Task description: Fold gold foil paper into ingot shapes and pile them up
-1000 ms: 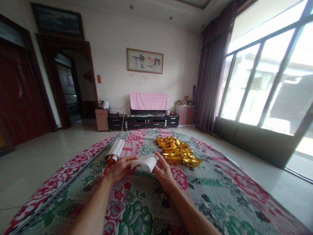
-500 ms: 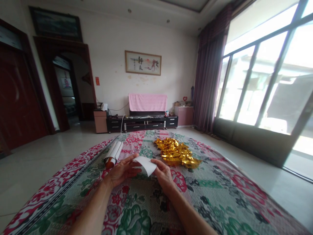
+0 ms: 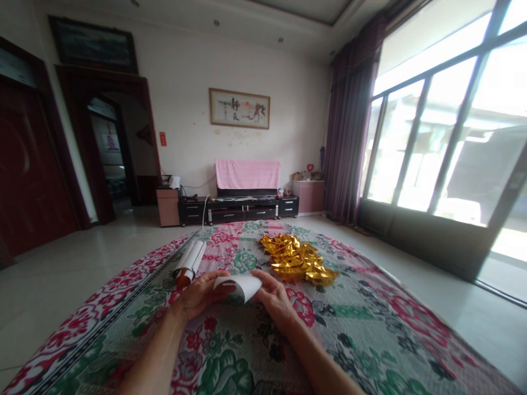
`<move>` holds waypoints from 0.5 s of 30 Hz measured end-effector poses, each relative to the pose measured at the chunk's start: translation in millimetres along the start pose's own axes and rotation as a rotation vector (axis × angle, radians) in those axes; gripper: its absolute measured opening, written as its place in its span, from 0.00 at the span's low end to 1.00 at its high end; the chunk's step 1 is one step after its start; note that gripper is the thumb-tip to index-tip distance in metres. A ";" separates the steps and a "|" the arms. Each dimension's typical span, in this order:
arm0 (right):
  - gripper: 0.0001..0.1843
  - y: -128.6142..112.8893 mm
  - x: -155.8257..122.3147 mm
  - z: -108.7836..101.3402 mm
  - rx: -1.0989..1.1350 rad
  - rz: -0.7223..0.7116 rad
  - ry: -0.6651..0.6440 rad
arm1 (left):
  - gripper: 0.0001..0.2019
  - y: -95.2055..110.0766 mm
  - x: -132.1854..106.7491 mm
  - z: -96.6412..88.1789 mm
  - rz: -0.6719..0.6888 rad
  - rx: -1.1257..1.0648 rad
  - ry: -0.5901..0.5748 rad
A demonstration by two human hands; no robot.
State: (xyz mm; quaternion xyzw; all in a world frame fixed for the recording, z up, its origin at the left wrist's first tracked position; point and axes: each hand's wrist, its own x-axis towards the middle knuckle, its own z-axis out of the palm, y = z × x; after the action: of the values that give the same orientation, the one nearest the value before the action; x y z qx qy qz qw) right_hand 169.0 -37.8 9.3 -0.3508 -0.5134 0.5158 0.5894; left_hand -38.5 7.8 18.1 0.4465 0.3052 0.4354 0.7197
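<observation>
A curved sheet of white-backed paper [image 3: 247, 286] is held between my two hands above the patterned cloth. My left hand [image 3: 201, 296] grips its left end, with the fingers partly behind it. At the right end, my right hand [image 3: 272, 296] pinches the paper between thumb and fingers. Beyond my right hand lies a pile of shiny gold folded paper ingots [image 3: 296, 258]. To the left, past my left hand, a loose roll of white-backed sheets [image 3: 191, 259] rests on the cloth, with a reddish-gold inner side showing at its near end.
The flowered cloth [image 3: 349, 334] covers the wide surface in front of me. Farther off stand a low black TV cabinet [image 3: 242, 211] and a pink cloth [image 3: 247, 174] draped over something. Large windows [image 3: 436, 137] and a purple curtain [image 3: 349, 126] are on the right.
The paper has turned and bowed more, so its curved underside now shows. Both hands have shifted slightly, still holding its ends. The gold pile and the roll lie where they were.
</observation>
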 end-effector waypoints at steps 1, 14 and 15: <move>0.21 0.2 0.0 -0.2 0.008 0.008 -0.011 | 0.12 -0.4 -0.4 -0.5 -0.008 0.006 -0.021; 0.16 -17.3 -8.3 5.0 0.002 0.071 -0.021 | 0.16 -1.2 -1.9 -1.5 -0.052 0.010 -0.044; 0.16 -17.6 -8.4 4.6 0.000 0.078 -0.025 | 0.15 -1.3 -1.6 -2.1 -0.054 0.010 -0.034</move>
State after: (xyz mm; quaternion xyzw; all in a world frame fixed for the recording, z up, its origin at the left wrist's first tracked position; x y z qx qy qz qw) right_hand 169.4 -50.4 24.8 -0.3640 -0.5066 0.5427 0.5624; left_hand -40.5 6.8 16.1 0.4490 0.3070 0.4069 0.7339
